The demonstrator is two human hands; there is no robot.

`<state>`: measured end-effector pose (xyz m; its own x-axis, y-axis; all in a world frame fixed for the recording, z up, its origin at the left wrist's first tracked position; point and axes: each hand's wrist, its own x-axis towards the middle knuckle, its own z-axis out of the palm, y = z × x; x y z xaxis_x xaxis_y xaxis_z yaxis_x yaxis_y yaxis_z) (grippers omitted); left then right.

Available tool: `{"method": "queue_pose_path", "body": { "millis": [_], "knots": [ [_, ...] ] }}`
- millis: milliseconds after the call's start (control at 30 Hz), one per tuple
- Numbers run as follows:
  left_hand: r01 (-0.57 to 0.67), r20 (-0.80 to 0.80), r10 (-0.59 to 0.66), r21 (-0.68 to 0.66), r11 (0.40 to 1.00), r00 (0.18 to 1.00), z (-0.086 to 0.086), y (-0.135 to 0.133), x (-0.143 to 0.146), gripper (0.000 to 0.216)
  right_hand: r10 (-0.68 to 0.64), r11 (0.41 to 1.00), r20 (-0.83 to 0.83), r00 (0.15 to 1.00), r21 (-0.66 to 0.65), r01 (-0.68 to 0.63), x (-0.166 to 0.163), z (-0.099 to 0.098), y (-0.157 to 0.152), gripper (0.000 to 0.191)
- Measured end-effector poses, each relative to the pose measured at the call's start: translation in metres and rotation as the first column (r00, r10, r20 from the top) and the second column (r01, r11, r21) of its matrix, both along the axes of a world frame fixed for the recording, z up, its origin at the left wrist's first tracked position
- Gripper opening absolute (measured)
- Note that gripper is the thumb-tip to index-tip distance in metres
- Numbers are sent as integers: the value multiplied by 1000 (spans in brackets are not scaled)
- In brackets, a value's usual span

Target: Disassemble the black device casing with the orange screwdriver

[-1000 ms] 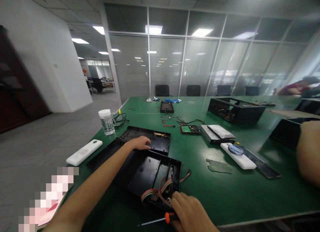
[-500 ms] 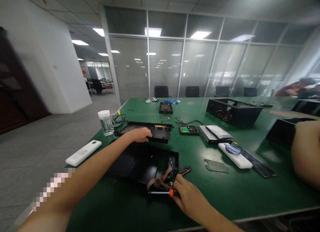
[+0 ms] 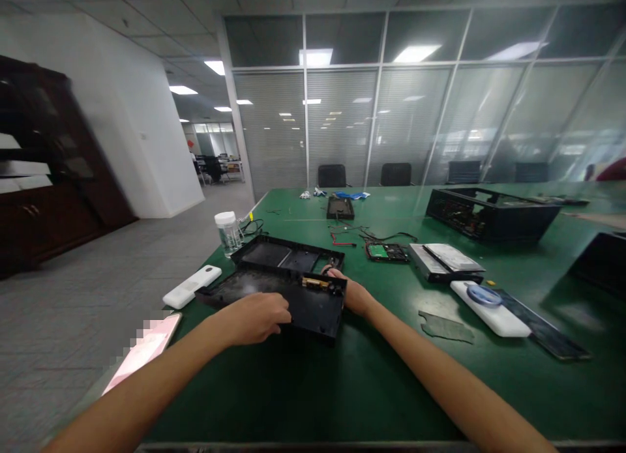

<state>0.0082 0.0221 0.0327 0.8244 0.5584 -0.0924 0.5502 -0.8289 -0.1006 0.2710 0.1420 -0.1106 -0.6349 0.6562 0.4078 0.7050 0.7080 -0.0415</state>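
Obs.: person at the green counter (image 3: 303, 375), both forearms stretched forward. Left hand (image 3: 259, 316) curls over the near long edge of a flat black plastic housing shell (image 3: 298, 303). Right hand (image 3: 355, 295) wraps the shell's right end, its fingertips tucked behind the corner and partly hidden. Both hands are closed on the shell; neither is free. The shell sits tipped up off the counter, near wall facing the person, with a small gold connector (image 3: 315, 283) on its upper rim. One grip on the long edge and one at the end probably keeps so long and thin a part from twisting. Directly behind it, touching or nearly so, a shallow black plastic tray (image 3: 278, 252) lies flat. A clear plastic jar with white lid (image 3: 228, 230) and a white oblong slab (image 3: 192, 287) sit to the left, clear of the arms. A bare green circuit board (image 3: 386, 251) and a silver metal drive (image 3: 447, 259) lie to the right, apart.
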Motion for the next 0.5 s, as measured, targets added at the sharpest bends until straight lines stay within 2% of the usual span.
{"method": "queue_pose_path", "body": {
  "millis": [167,267,367,500],
  "knots": [
    [-36,-6,36,-10,999,999,-41,1,-12,5,-88,989,165,982,133,67,40,-2,-7,54],
    [-67,-32,66,-18,998,997,-56,7,-14,6,-113,992,268,957,82,95,78,7,-11,34],
    [-94,-46,91,-71,993,995,-60,14,-15,8,-126,991,245,961,-2,131,114,14,-11,21],
    [-144,-89,124,-263,954,988,-50,25,-10,7,-150,986,91,984,-57,156,132,14,-11,25]
  ]
}}
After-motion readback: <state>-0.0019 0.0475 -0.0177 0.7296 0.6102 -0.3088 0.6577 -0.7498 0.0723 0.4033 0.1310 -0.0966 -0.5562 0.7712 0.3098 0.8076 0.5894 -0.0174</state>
